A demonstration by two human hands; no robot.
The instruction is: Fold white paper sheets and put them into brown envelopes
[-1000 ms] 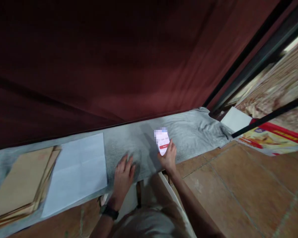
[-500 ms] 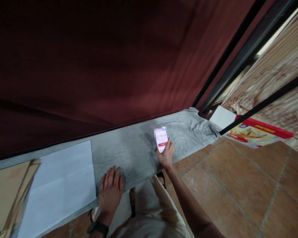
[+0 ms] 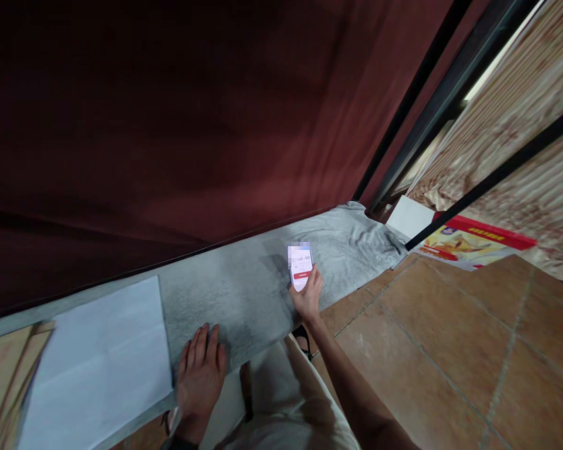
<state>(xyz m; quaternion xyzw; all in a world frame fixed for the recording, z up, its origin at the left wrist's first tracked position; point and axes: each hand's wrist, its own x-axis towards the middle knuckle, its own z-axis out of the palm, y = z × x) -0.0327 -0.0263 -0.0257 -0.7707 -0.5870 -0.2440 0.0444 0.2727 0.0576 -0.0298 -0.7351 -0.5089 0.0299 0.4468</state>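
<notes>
My right hand (image 3: pixel 307 295) grips a phone (image 3: pixel 300 262) by its lower end, thumb and fingers at its two edges. The phone's lit screen faces me, showing large digits and a red button; its top part is blurred out. Beneath it is a narrow table covered with grey cloth (image 3: pixel 225 287). My left hand (image 3: pixel 201 365) rests flat on the front edge of the cloth, fingers stretched out, holding nothing. Just left of that hand lies a large white sheet of paper (image 3: pixel 103 356).
Brown folders or envelopes (image 3: pixel 4 375) are stacked at the far left, beside the paper. A dark red curtain (image 3: pixel 192 156) hangs behind the table. To the right, black poles (image 3: pixel 488 178) slant down, and a red and yellow printed box (image 3: pixel 473 240) lies on the tiled floor (image 3: pixel 431 337).
The view has shifted slightly, so the table and both hands appear a little further left. My right hand still holds the phone, and my left hand stays flat on the cloth.
</notes>
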